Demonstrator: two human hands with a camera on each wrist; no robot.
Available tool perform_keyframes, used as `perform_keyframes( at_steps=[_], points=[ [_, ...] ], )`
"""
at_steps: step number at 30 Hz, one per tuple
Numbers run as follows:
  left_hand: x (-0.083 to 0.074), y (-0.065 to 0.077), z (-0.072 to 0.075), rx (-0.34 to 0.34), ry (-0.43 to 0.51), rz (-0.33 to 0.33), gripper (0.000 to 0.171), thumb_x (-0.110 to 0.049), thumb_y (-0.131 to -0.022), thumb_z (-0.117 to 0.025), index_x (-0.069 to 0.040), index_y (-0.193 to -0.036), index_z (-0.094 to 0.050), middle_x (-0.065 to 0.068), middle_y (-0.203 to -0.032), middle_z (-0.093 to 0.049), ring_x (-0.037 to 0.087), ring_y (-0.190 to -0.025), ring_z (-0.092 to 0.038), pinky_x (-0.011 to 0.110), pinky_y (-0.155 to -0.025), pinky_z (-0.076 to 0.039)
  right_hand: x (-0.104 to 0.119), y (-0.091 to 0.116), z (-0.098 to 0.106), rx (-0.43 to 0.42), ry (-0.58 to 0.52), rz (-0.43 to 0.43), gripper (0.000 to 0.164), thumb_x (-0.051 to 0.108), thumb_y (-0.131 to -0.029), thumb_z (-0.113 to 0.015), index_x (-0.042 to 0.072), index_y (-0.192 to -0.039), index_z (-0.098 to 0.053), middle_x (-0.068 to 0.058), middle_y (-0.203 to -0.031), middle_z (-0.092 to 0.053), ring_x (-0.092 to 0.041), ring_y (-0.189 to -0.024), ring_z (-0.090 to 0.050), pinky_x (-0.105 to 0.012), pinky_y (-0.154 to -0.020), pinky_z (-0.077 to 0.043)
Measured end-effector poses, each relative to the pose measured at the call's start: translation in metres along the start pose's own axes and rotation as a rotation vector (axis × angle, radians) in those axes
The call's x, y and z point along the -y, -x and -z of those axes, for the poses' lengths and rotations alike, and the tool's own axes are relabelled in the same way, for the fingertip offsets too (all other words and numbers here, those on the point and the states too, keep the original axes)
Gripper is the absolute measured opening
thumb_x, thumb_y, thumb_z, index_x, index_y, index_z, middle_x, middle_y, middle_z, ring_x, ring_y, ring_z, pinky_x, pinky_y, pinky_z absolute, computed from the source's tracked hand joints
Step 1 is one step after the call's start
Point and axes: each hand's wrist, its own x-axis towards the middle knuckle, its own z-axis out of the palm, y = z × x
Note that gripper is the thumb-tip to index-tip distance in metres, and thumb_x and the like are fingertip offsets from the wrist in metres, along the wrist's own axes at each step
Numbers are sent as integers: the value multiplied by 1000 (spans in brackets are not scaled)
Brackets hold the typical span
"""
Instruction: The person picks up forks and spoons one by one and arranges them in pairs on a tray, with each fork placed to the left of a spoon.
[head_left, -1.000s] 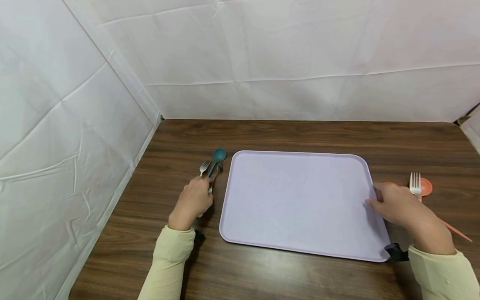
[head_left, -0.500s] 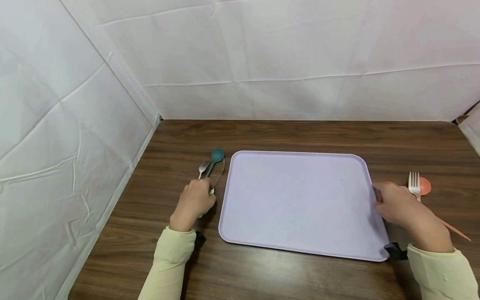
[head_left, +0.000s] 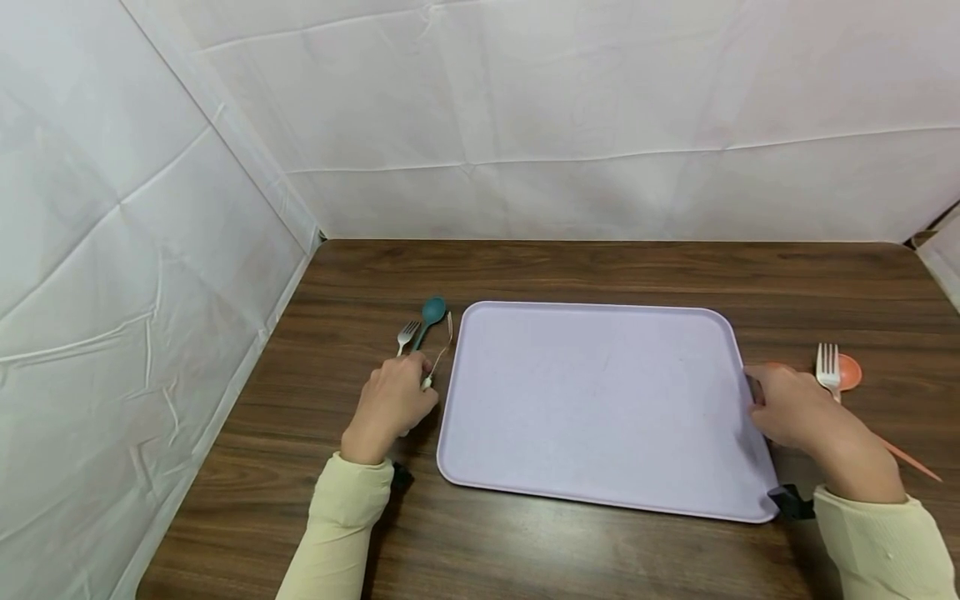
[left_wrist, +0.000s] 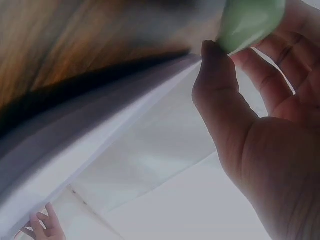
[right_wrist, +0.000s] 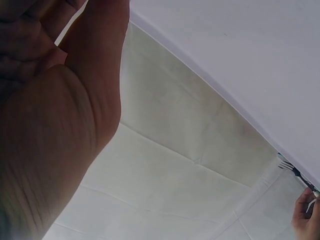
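Note:
My left hand (head_left: pixel 390 404) pinches a fork (head_left: pixel 444 346) just left of the tray, its metal end turned edge-on and pointing away. Its pale green handle (left_wrist: pixel 250 22) shows between thumb and fingers in the left wrist view, and the tines (right_wrist: pixel 286 165) in the right wrist view. Beside this hand lie a teal spoon (head_left: pixel 432 311) and a silver fork (head_left: pixel 407 335), their lower ends hidden. My right hand (head_left: pixel 795 408) is at the right edge of the lilac tray (head_left: pixel 600 400), fingers bent down. A bit of orange shows behind its knuckles; whether it holds anything is hidden.
Right of the right hand, a pale fork (head_left: pixel 828 367) lies across an orange spoon (head_left: pixel 850 372) with a long thin handle. The dark wooden table (head_left: pixel 600 271) ends at white cloth walls (head_left: pixel 562 100) at the back and left.
The fork in my left hand has turned edge-on and shifted slightly right, toward the tray. My right thumb has drawn back from over the tray's surface. The tray has stayed in place.

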Motion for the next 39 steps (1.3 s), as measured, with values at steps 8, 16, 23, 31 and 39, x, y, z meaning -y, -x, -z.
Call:
perform_keyframes(
  at_steps=[8,16,23,31,39],
  points=[
    [-4,0,0,7,5,-13,35,-12,-74,-63,-9,-108,-66,8,-95,-62,22,-62,-51,33,-48,-40,0,-1,1,29,2,-12,52,4,-76,-60,-19,-120,-44,-7,-66,-50,-21,-53,-50,-33,-45,-37],
    [-9,0,0,3,30,-43,30,-11,-75,-62,-7,-104,-67,5,-89,-61,20,-61,-50,30,-46,-39,0,-1,1,28,-14,-6,52,3,-76,-59,-18,-121,-43,-5,-65,-50,-16,-47,-52,-33,-45,-38],
    [-14,0,-3,-17,32,-70,30,-10,-73,-61,-7,-102,-67,4,-92,-62,21,-68,-55,33,-51,-44,-1,0,0,67,-47,-36,53,2,-78,-57,-19,-124,-39,-6,-67,-50,-12,-42,-54,-32,-43,-41],
    [-18,-2,-4,-30,32,-98,31,-7,-72,-60,-7,-102,-67,4,-96,-64,20,-72,-55,32,-53,-44,1,0,2,42,-41,-16,53,2,-77,-56,-19,-123,-41,-5,-67,-51,-12,-41,-53,-32,-44,-39],
    [-21,0,-2,-30,30,-117,33,-6,-72,-60,-5,-105,-67,6,-98,-65,18,-71,-54,32,-56,-44,3,2,2,58,-49,-31,52,1,-78,-56,-20,-123,-39,-8,-69,-51,-12,-42,-54,-32,-43,-41]
  ],
)
